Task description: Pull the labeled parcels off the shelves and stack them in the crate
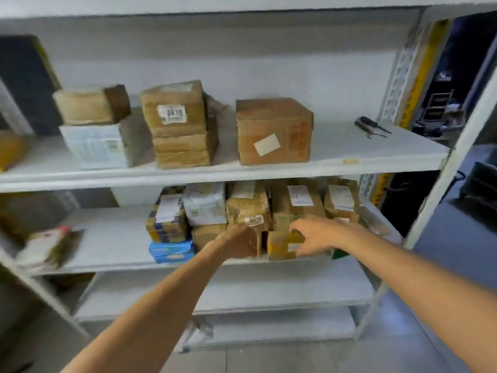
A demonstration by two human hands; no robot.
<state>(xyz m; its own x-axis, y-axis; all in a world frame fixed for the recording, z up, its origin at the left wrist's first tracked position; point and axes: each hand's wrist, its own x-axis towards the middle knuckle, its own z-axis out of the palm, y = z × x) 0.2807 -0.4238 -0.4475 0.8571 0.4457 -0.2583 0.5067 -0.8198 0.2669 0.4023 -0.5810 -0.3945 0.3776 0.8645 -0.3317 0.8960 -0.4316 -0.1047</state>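
Here, a white shelving unit [215, 176] fills the view, and both bare arms reach to its middle shelf. Above the right grip [314, 235], on the upper shelf, stands a brown carton [274, 130] with a blank white sticker. Above the left grip [236, 238], slightly to its left, sits a stack of brown parcels [183, 130], the top one labelled 0410. Farther left is a white box [99, 146] with a taped brown bundle [88, 105] on top. At grip level a row of labelled parcels [295, 200] is packed together on the middle shelf. The tagged parcel [247, 208], its small number blurred, sits right above the left grip. That grip's fingers are hidden against the boxes, so I cannot tell how they are set. The right grip lies spread on a yellow and green carton [282, 244], fingers pointing left. Left of the left grip lies a blue pack [172, 250]. Far up and right of the right grip lie small dark tools [371, 127].
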